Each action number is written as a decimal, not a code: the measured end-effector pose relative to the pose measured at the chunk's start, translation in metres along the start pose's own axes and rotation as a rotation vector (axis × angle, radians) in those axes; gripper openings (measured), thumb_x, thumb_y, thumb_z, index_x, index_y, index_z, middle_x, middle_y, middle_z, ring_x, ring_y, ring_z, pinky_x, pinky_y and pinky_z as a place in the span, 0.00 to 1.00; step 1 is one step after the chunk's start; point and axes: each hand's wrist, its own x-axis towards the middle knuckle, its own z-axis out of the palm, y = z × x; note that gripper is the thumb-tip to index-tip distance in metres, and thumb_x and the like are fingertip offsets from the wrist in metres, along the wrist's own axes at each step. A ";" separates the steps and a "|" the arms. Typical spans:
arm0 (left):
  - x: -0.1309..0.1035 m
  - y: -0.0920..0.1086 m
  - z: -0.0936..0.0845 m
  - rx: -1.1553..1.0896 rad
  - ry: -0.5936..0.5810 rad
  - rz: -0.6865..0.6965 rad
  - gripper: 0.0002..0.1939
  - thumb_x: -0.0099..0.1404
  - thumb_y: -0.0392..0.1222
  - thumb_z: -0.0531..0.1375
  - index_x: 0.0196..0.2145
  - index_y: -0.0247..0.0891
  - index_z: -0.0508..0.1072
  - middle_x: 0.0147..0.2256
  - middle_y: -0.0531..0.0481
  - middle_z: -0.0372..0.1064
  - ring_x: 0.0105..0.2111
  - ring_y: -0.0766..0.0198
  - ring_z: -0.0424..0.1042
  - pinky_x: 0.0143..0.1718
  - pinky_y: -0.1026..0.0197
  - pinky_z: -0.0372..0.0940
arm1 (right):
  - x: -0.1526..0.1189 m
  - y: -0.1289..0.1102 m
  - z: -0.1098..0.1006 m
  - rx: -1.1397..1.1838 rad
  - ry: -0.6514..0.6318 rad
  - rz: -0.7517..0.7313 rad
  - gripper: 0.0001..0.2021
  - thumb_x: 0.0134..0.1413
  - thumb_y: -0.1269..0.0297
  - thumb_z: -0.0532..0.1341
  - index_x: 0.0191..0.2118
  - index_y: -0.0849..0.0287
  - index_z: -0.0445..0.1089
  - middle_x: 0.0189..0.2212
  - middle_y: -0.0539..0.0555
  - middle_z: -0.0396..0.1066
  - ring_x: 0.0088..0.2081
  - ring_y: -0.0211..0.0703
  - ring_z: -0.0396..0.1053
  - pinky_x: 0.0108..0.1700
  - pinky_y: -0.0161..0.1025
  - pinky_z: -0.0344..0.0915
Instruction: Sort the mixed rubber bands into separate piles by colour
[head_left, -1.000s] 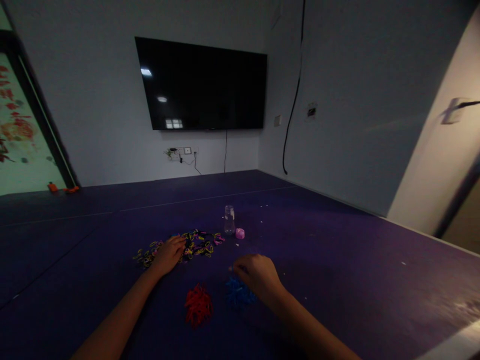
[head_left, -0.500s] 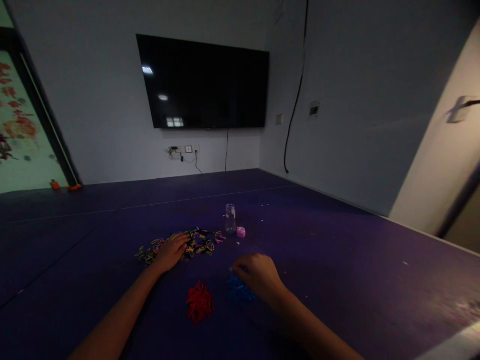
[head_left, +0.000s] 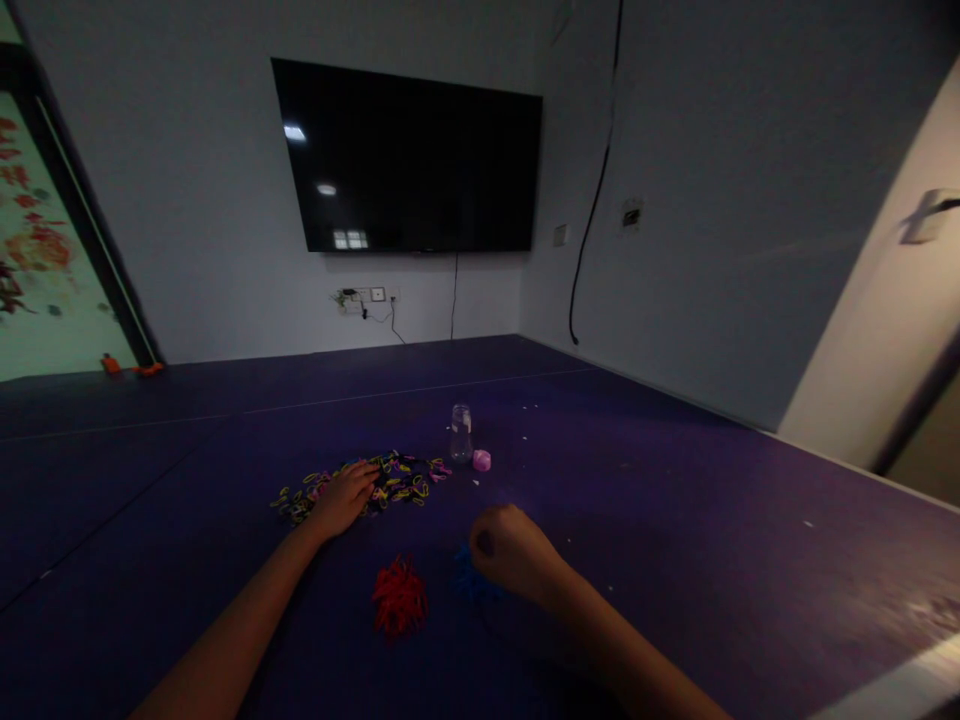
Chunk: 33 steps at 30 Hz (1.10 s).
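Note:
My left hand (head_left: 348, 497) rests flat, fingers stretched out, on a spread of small rubber bands (head_left: 409, 489) in yellow, pink and black. My right hand (head_left: 510, 548) is curled closed at the far edge of a blue pile of bands (head_left: 472, 582) and hides part of it. Whatever its fingers hold, if anything, is too small or hidden to see. Between my forearms lies a loose red pile of bands (head_left: 400, 598). Beyond the hands a clear bottle (head_left: 461, 437) stands upright, uncapped, beside a pink cap (head_left: 481, 460).
All of this lies on a wide purple floor surface (head_left: 675, 520) dotted with small white scraps. A television (head_left: 420, 165) hangs on the far wall above sockets and wires. A black cable (head_left: 590, 220) dangles at the right wall. Small orange objects (head_left: 111, 364) lie far left.
My right hand has curled in further and shifted slightly right over the blue pile. My left hand stays on the multicoloured bands. The view has tilted slightly.

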 end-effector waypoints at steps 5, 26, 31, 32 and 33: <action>0.000 0.004 -0.002 -0.070 0.039 -0.009 0.19 0.63 0.40 0.47 0.44 0.40 0.74 0.48 0.45 0.69 0.51 0.57 0.63 0.52 0.49 0.60 | -0.003 -0.001 0.001 -0.031 0.017 -0.007 0.08 0.41 0.69 0.56 0.27 0.58 0.73 0.29 0.52 0.74 0.30 0.39 0.68 0.31 0.32 0.56; 0.013 0.041 -0.019 -0.750 0.182 -0.232 0.15 0.59 0.46 0.55 0.38 0.38 0.76 0.46 0.46 0.71 0.47 0.57 0.68 0.53 0.51 0.59 | 0.066 -0.002 -0.003 0.459 0.089 0.050 0.15 0.51 0.72 0.53 0.42 0.61 0.73 0.33 0.54 0.75 0.31 0.39 0.71 0.32 0.33 0.64; 0.027 0.065 -0.018 -1.385 0.241 -0.492 0.13 0.52 0.40 0.62 0.36 0.33 0.77 0.40 0.43 0.75 0.41 0.58 0.72 0.49 0.55 0.63 | 0.120 -0.011 -0.003 0.671 -0.021 0.098 0.18 0.51 0.72 0.54 0.49 0.62 0.69 0.33 0.55 0.75 0.29 0.37 0.70 0.29 0.33 0.66; 0.029 0.069 -0.018 -1.485 0.240 -0.531 0.11 0.50 0.38 0.64 0.33 0.32 0.77 0.37 0.44 0.76 0.39 0.60 0.73 0.49 0.56 0.63 | 0.127 -0.011 -0.002 0.712 -0.032 0.054 0.19 0.50 0.71 0.56 0.50 0.62 0.68 0.35 0.55 0.75 0.29 0.37 0.70 0.30 0.33 0.67; 0.030 0.073 -0.019 -1.562 0.237 -0.563 0.09 0.49 0.36 0.64 0.31 0.32 0.77 0.34 0.45 0.76 0.36 0.61 0.73 0.48 0.58 0.64 | 0.132 -0.009 -0.001 0.747 -0.037 -0.004 0.21 0.49 0.71 0.57 0.51 0.61 0.67 0.37 0.55 0.74 0.30 0.37 0.71 0.30 0.33 0.67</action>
